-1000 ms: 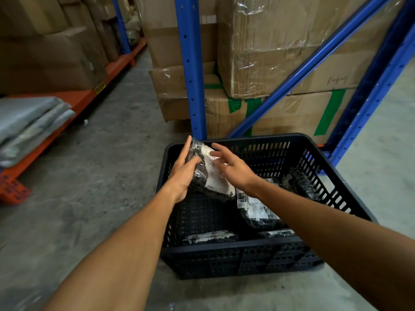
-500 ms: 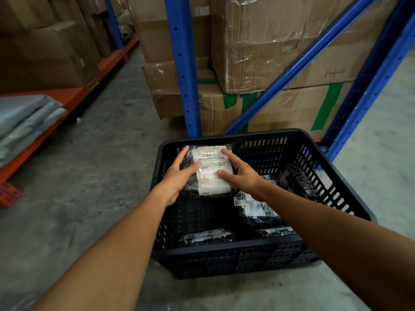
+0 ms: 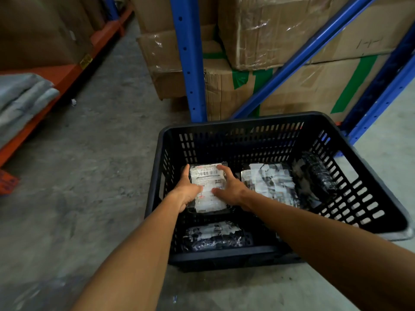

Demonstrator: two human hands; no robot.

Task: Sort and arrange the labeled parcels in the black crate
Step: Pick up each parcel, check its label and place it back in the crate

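Indoors, warehouse aisle: a person bends over a black crate (image 3: 251, 125) set on the floor.
Floor: bare grey concrete (image 3: 94, 153), scuffed and mottled, paler to the right of the crate.
Racking: blue steel upright (image 3: 188, 57) and a slanted blue brace (image 3: 298, 55) rise just behind the crate.
Stock: brown cartons (image 3: 269, 30), film-wrapped and marked with green tape, stacked on the rack behind.
Left side: an orange shelf beam (image 3: 65, 75) carries folded grey bags (image 3: 20, 97) and more cartons.
Left hand (image 3: 187, 189): fingers spread along the left edge of the labeled parcel (image 3: 207, 189), thumb on its face, pressing rather than closed around it.
Right hand (image 3: 229, 187): fingers splayed flat over the parcel's right edge, likewise not curled shut.
Labeled parcel: lies label up, low in the crate's left half, toward the far wall; whether it fully rests on the crate bottom cannot be told.
Neighbours: a second labeled parcel (image 3: 269, 182) just to the right, a dark wrapped parcel (image 3: 314, 176) leaning against the right wall, and another parcel (image 3: 213, 235) against the near wall.
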